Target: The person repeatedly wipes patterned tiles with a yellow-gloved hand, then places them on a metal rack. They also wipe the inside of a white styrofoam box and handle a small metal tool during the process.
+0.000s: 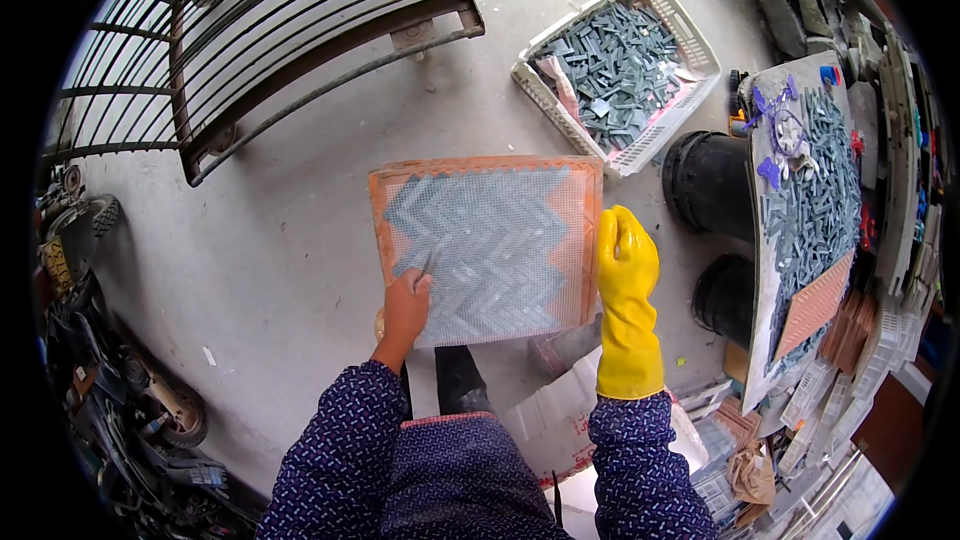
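An orange mould tray (385, 202) lies in front of me. Grey strip tiles (480, 240) fill it in a zigzag pattern, with pale mesh (580, 285) spread over them. My bare left hand (404, 308) is closed at the tray's lower left, over the mesh; a thin dark shape shows at its fingertips, too small to name. My right hand (627, 255), in a yellow rubber glove, is closed with curled fingers against the tray's right edge. Whatever it may grip is hidden.
A white plastic crate (704, 52) of loose grey tiles stands ahead right. More tiles cover a board (764, 325) on black buckets (705, 185) at right, with an orange-brown mould (815, 305) on it. A metal rack (330, 85) is far left, a motorcycle (150, 400) left.
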Demonstrator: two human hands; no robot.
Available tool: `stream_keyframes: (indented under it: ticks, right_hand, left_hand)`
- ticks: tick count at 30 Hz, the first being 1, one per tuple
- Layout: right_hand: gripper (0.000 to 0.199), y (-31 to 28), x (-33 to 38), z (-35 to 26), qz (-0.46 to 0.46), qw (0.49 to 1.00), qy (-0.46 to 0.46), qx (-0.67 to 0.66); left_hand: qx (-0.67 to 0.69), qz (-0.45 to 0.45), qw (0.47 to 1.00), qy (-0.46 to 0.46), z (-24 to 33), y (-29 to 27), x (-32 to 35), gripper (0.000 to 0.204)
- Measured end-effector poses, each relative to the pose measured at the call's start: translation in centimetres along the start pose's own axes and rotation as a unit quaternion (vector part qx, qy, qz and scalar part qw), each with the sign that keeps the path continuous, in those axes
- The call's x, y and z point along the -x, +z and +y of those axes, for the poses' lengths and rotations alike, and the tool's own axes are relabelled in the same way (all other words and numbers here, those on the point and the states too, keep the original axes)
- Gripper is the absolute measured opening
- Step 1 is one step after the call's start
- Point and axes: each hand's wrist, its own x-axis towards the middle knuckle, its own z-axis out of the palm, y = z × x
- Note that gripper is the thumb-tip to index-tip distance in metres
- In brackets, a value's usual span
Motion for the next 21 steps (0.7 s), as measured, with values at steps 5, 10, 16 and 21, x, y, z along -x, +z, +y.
stream_keyframes:
  ticks: [5, 10, 16, 21]
  right_hand:
    - [0.051, 6.9, 0.0, -2.8, -0.027, 0.92, -0.386, 0.052]
    - [0.056, 11.6, -1.4, -1.0, -0.006, 0.946, -0.308, 0.103]
    - [0.061, 8.9, -1.8, 1.2, 0.169, 0.962, -0.149, 0.153]
    - [0.064, 10.4, -2.8, 0.7, 0.162, 0.959, -0.178, 0.152]
  left_hand:
    - [0.035, -0.017, 0.999, -0.011, 1.4, -0.7, 1.3, 0.02]
    - [0.052, -0.045, 0.996, -0.065, -1.0, -3.4, 4.3, 0.021]
    - [0.019, -0.047, 0.992, -0.112, -5.0, -5.5, 7.8, 0.02]
    - [0.063, -0.057, 0.985, -0.152, -6.1, -5.9, 9.7, 0.02]
